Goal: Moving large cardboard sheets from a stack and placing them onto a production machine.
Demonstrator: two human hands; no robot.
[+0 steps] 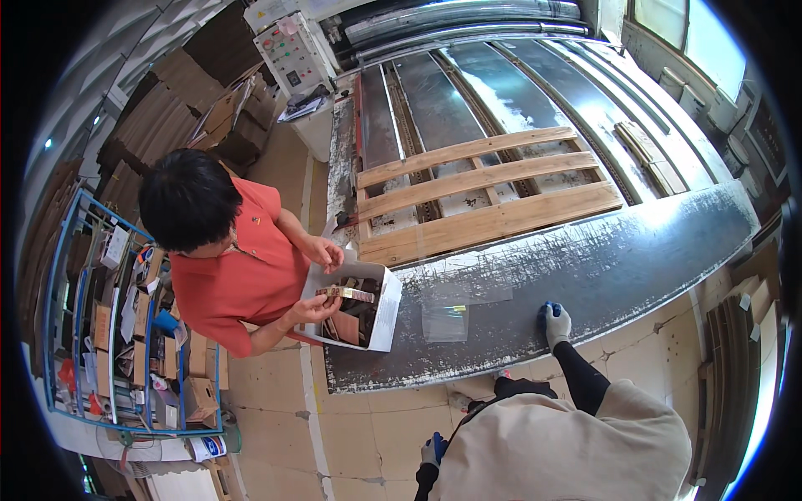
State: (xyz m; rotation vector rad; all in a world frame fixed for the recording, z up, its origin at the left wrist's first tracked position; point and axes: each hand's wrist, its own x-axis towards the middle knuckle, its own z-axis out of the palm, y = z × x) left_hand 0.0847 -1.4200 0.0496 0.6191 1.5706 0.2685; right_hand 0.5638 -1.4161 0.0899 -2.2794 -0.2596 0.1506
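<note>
My right hand [554, 324], in a white glove with blue-coated fingers, rests on the worn dark metal tabletop [643, 259] near its front edge. Its fingers look curled in, and no object shows in them. At my side, beside the beige garment, hangs my left hand [434, 449] in a similar glove; its fingers are too small and partly hidden to read. To the left of my right hand, a clear plastic bag [445, 322] lies flat on the tabletop. A co-worker in a coral shirt holds a small printed strip [351, 293] above an open white box [386, 313] of dark pieces.
A wooden pallet [493, 179] lies across the slotted machine bed, with rollers [459, 25] behind. A control panel [292, 54] stands at the far left. A blue-framed rack [63, 242] of cartons is at left; stacked cardboard [720, 367] stands at right.
</note>
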